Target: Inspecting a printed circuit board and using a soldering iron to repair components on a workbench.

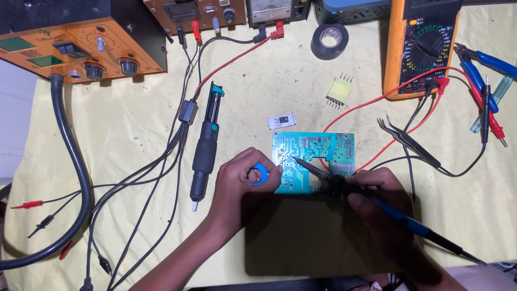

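The left hand [237, 180] holds a small blue solder reel [260, 173] beside the green circuit board [312, 160] on the table [134, 129], feeding wire toward the soldering iron [377, 205], gripped like a pen by the right hand [371, 191].

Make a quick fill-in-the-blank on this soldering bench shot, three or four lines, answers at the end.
1. The right hand holds a soldering iron with a ____ handle.
2. The iron's tip touches the teal ____ on the yellow cloth.
3. The left hand holds a small blue ____ of solder wire.
4. The black roll of tape lies to the ____ of the orange multimeter in the picture.

Answers: blue; circuit board; spool; left
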